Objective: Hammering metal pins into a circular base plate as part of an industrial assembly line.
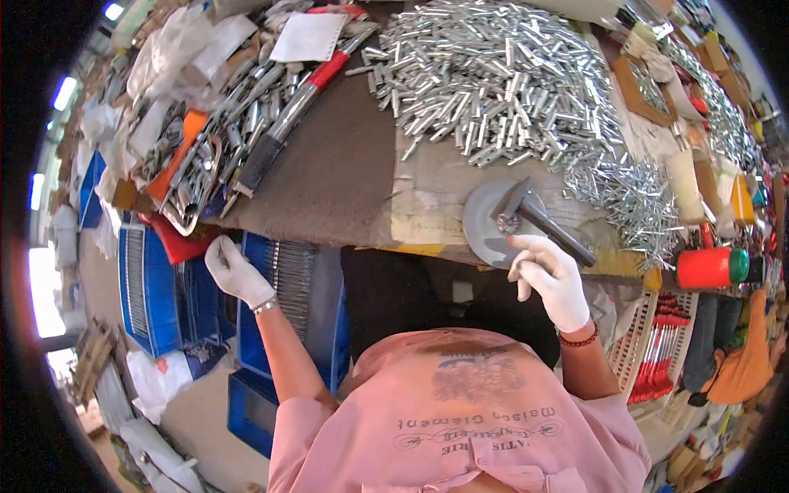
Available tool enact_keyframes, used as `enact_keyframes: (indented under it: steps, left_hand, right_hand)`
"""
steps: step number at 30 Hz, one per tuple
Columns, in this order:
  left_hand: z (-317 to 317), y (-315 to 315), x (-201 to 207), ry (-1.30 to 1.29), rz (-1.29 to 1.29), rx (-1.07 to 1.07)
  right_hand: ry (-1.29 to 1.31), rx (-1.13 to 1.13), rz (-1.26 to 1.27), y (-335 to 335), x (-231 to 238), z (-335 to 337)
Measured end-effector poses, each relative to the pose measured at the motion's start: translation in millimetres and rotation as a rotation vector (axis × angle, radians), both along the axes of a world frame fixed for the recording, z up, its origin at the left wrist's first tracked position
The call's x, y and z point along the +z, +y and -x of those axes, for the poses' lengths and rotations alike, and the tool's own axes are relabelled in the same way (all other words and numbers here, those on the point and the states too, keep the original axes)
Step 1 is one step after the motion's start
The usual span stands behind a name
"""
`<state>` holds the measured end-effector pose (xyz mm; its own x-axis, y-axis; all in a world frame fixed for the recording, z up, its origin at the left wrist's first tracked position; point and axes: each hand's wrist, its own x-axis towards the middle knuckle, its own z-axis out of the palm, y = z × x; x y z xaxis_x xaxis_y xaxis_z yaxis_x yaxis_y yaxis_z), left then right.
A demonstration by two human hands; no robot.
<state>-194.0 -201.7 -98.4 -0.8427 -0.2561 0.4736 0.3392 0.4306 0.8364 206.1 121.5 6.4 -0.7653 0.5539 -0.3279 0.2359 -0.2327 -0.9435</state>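
Note:
My left hand [239, 273], in a white glove, is at the left end of the bench beside a red cloth [182, 243] and a blue bin [335, 333] of thin metal rods [292, 283]. Its fingers are curled together; what they hold, if anything, is hidden. My right hand [552, 281], also white-gloved, hovers by the bench's front edge with fingers loosely bent and apart; a reddish fingertip shows. Just beyond it a hammer [552, 230] lies across a round grey metal plate [479, 215], its handle slanting toward the right. I see nothing held in the right hand.
A large heap of short metal pins [501, 78] covers the back of the bench, with smaller pins [637, 201] at right. Tools [275, 135] and plastic bags lie left. A red-and-green cylinder [712, 268] and a rack of red-handled tools [662, 345] are right. Another person's orange garment [741, 366] shows.

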Motion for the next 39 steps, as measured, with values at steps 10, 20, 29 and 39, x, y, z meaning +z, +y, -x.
enact_keyframes:
  steps: [10, 20, 29, 39]
  left_hand:
    - [-83.0, 226.7, 101.3, 0.101, 0.682, -0.905]
    - [-109.4, 235.1, 105.0, 0.058, 0.66, -1.035]
    - [-179.8, 225.3, 120.4, 0.134, 0.588, -1.401]
    - [-178.7, 225.7, 102.9, 0.147, 0.6, -1.435]
  right_hand:
    - [0.014, 0.085, -0.073, -2.8, 5.7, -9.7]
    - [-0.492, -0.327, -1.377, 79.6, 13.7, -64.6]
    - [-0.558, -0.033, -1.793, 141.4, -12.2, -53.3]
    - [-0.048, -0.215, -1.292, 69.0, 19.7, -26.3]
